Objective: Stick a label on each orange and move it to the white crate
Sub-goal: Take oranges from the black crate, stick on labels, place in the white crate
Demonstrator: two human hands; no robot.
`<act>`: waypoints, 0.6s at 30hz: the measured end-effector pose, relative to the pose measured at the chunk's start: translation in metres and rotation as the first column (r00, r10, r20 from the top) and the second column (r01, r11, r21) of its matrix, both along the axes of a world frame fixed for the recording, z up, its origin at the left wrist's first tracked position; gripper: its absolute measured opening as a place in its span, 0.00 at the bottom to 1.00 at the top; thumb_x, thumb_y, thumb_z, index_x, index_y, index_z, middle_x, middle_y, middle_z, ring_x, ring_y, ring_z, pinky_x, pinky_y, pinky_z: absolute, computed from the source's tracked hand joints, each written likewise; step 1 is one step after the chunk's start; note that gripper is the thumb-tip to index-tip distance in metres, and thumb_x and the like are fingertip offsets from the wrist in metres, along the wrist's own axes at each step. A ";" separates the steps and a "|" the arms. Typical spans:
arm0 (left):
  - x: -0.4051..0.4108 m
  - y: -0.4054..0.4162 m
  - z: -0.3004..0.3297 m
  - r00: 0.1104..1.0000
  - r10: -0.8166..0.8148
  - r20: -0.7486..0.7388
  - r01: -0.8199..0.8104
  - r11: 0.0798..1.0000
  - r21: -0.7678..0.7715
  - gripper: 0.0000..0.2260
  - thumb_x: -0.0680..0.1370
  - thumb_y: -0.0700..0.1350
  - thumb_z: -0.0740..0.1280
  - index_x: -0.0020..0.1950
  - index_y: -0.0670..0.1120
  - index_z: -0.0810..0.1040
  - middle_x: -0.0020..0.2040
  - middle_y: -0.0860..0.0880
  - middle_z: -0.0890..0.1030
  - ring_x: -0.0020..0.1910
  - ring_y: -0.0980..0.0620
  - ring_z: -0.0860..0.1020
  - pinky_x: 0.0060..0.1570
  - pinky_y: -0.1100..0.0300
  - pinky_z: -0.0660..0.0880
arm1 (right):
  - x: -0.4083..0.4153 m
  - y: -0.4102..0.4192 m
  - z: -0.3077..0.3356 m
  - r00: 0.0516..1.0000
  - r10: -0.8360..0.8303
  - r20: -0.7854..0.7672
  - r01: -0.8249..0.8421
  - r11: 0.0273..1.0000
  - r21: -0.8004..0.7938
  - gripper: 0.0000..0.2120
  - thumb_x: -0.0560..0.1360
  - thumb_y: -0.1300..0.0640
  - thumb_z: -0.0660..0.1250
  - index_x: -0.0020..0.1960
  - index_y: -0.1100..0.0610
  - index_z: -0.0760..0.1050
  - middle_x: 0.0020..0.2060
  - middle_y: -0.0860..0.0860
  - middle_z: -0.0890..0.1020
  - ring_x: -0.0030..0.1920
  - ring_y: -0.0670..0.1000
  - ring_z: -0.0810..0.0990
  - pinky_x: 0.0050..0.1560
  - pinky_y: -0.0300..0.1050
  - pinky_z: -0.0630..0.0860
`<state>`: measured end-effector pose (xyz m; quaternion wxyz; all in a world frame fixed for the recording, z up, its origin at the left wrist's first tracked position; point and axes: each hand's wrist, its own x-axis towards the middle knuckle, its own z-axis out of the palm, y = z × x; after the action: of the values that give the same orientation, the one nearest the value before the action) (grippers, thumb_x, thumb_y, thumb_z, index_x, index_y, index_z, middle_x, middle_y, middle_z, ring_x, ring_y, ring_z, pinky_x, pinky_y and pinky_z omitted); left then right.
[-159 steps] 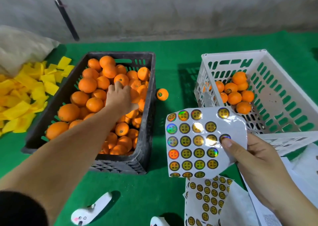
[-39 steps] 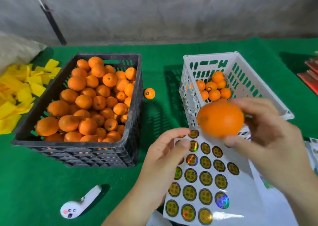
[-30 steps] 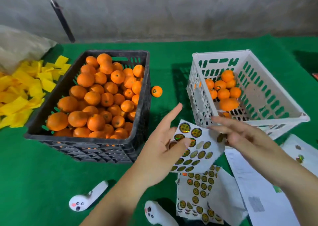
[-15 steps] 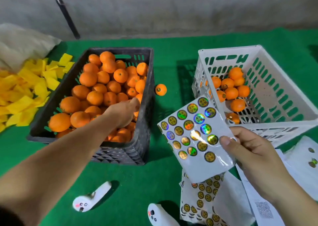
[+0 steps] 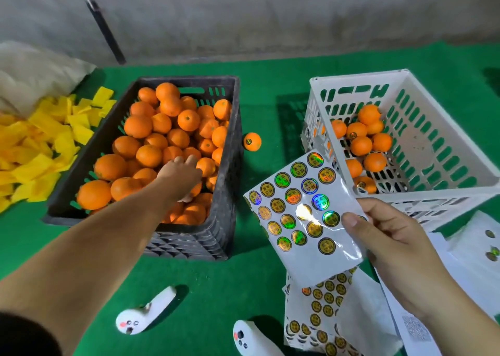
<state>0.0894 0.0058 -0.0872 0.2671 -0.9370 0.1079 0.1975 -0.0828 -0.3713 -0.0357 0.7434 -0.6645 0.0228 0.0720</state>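
left hand (image 5: 180, 175) curled over oranges (image 5: 151, 150) in black crate (image 5: 230, 166), right hand (image 5: 392, 244) pinching label sheet (image 5: 305, 215)

2 bare forearms in view, each ending in an ungloved hand: left hand (image 5: 181, 175), right hand (image 5: 393, 243). Left arm has a black sleeve (image 5: 25, 335) edge at the upper arm, bottom-left corner; right arm shows no sleeve within frame. No rings, watch or bands visible on either; right thumb's nail short and plain.
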 end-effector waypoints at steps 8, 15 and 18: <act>-0.097 -0.028 0.100 0.915 0.401 -0.032 -0.108 0.170 -0.980 0.26 0.65 0.74 0.74 0.54 0.59 0.81 0.52 0.57 0.81 0.47 0.55 0.81 0.44 0.61 0.75 | -0.007 -0.014 0.002 0.999 0.034 0.036 -0.035 0.999 0.004 0.14 0.76 0.53 0.71 0.60 0.52 0.85 0.42 0.52 0.88 0.35 0.46 0.83 0.35 0.36 0.78; -0.169 -0.105 0.097 0.872 -0.171 -0.459 -0.484 -0.446 -0.753 0.31 0.63 0.65 0.81 0.59 0.50 0.84 0.63 0.57 0.83 0.60 0.54 0.82 0.52 0.61 0.80 | -0.010 -0.021 0.016 0.988 0.152 0.036 -0.148 0.984 -0.099 0.13 0.78 0.52 0.70 0.60 0.52 0.85 0.44 0.54 0.89 0.40 0.52 0.87 0.38 0.40 0.82; -0.178 -0.119 0.093 0.921 -0.032 -0.389 -0.367 -0.411 -0.835 0.19 0.66 0.57 0.78 0.55 0.57 0.81 0.45 0.58 0.83 0.42 0.61 0.81 0.37 0.68 0.76 | -0.011 -0.019 0.021 0.988 0.128 0.088 -0.100 0.958 -0.267 0.13 0.78 0.49 0.70 0.62 0.45 0.82 0.51 0.51 0.88 0.46 0.59 0.87 0.45 0.52 0.85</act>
<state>-0.0887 -0.1132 0.0063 -0.6759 -0.7093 0.1042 0.1709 -0.0942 -0.3902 -0.0144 0.6440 -0.7599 -0.0453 0.0763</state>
